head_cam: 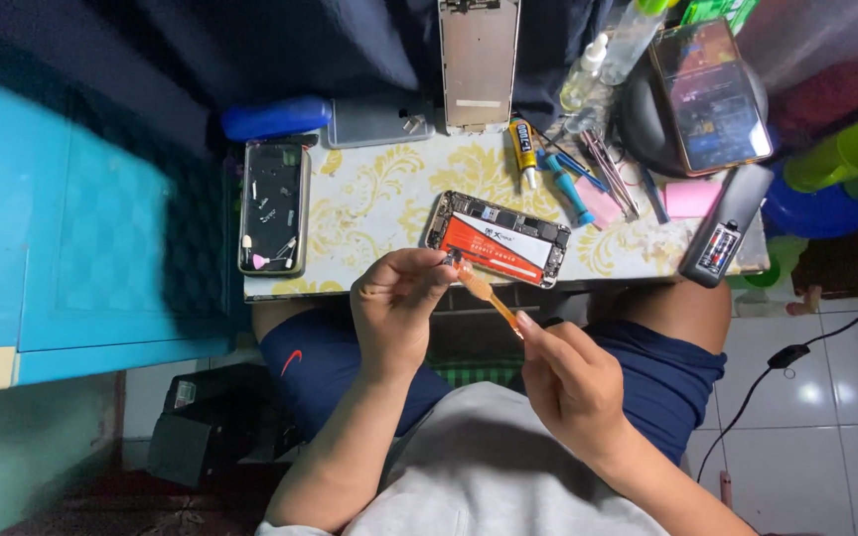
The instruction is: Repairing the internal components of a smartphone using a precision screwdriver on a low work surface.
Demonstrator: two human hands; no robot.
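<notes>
Pinching a tiny dark part [452, 259] between thumb and forefinger, my left hand [396, 303] hovers just off the near edge of the table [379, 199], fingers curled tight around it. My right hand [570, 375] sits lower, over my lap, fingertips closed on the near end of an orange stick [486, 291] that slants up to the part, its far tip meeting my left fingertips.

Just beyond my left fingers, an opened phone [500, 239] lies flat with its battery showing, its near side almost flush with the table edge. Far left of my left hand, a second phone shell [274, 206] lies along the table's left edge, with a blue case [276, 117] past it at the back corner. Straight ahead past the opened phone, a screen panel [479, 62] overhangs the far edge. Ahead of my right hand, a glue tube [523, 150] and blue tools [566, 187] crowd the table, and a grey remote [726, 226] rests on its right corner.

Bare tabletop lies ahead of my left hand, between the two phones. Both hands work in the open gap above my knees, clear of the table.
</notes>
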